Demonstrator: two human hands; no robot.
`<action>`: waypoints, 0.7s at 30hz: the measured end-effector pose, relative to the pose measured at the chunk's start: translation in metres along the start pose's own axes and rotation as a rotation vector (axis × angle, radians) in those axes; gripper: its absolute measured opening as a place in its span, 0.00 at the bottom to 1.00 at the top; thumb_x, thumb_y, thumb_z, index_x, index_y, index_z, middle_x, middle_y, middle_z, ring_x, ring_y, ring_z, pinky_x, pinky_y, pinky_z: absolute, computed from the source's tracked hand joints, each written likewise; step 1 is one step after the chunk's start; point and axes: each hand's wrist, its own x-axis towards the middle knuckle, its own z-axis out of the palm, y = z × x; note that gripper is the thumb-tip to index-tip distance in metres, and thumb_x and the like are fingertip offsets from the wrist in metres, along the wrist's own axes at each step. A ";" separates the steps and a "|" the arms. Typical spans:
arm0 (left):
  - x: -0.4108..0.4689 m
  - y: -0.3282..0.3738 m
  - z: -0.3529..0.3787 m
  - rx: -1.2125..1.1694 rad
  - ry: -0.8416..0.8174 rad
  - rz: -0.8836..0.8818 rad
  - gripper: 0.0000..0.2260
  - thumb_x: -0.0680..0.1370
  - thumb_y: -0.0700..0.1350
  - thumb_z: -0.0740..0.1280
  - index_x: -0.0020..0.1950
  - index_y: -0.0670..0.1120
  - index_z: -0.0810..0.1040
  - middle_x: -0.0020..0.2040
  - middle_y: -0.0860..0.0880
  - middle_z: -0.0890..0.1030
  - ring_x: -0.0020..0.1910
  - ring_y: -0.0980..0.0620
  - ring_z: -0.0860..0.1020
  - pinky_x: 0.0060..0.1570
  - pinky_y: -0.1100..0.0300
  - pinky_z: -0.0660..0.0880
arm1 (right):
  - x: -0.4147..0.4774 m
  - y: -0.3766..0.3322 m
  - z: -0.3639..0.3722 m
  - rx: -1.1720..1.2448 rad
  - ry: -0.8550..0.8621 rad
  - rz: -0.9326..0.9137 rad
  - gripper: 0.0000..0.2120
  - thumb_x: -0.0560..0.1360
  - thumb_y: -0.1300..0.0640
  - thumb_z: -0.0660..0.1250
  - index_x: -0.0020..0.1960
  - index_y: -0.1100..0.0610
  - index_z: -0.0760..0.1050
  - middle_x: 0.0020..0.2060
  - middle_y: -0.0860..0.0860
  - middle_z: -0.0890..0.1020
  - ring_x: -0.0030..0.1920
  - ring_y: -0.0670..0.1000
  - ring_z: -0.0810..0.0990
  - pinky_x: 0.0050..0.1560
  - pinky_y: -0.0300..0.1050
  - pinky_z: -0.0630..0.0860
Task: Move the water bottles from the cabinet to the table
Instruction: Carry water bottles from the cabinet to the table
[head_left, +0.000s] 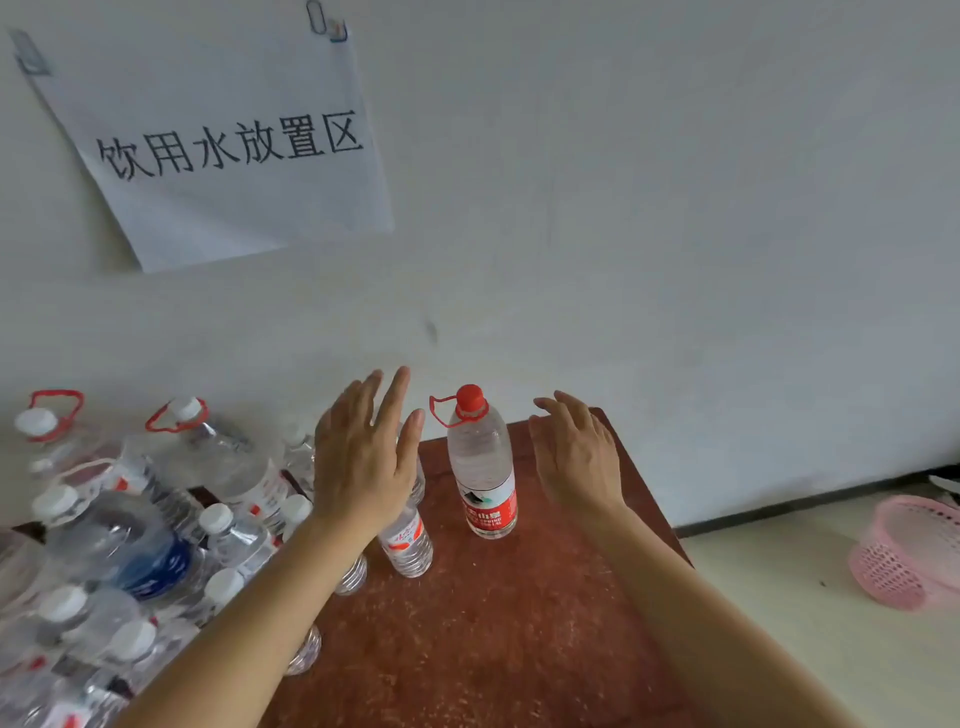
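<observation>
A red-capped water bottle (483, 467) stands upright near the far edge of the brown tabletop (493, 623), between two hands that do not touch it. The left hand (363, 457) is spread flat with straight fingers. The right hand (574, 457) hangs relaxed and holds nothing. White-capped bottles (130, 545) crowd the left edge.

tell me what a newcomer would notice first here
A tall red-capped water bottle stands upright near the back of the reddish-brown table, flanked by the open left hand and right hand, neither touching it. Clear white-capped bottles crowd the left side, under a paper sign with large black characters clipped to the wall. A pink mesh basket lies on the floor at far right.
</observation>
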 end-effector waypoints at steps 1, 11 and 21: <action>0.003 0.001 -0.007 0.018 0.039 0.039 0.30 0.83 0.60 0.46 0.78 0.47 0.67 0.76 0.38 0.69 0.74 0.35 0.67 0.70 0.35 0.65 | -0.005 -0.006 -0.014 -0.068 0.080 -0.043 0.17 0.84 0.48 0.59 0.71 0.50 0.74 0.74 0.53 0.72 0.72 0.57 0.72 0.74 0.58 0.65; 0.015 0.089 -0.024 -0.273 0.139 0.430 0.31 0.81 0.67 0.52 0.82 0.56 0.54 0.83 0.42 0.51 0.81 0.38 0.51 0.74 0.31 0.50 | -0.150 -0.014 -0.178 -0.657 0.476 0.138 0.29 0.82 0.37 0.57 0.80 0.45 0.60 0.81 0.54 0.57 0.81 0.61 0.55 0.79 0.65 0.46; -0.169 0.319 -0.144 -0.751 0.004 0.968 0.28 0.83 0.62 0.48 0.83 0.54 0.54 0.83 0.43 0.51 0.81 0.40 0.49 0.75 0.31 0.50 | -0.459 -0.077 -0.351 -1.069 0.786 0.583 0.29 0.82 0.40 0.59 0.80 0.50 0.64 0.81 0.57 0.58 0.81 0.61 0.55 0.79 0.66 0.49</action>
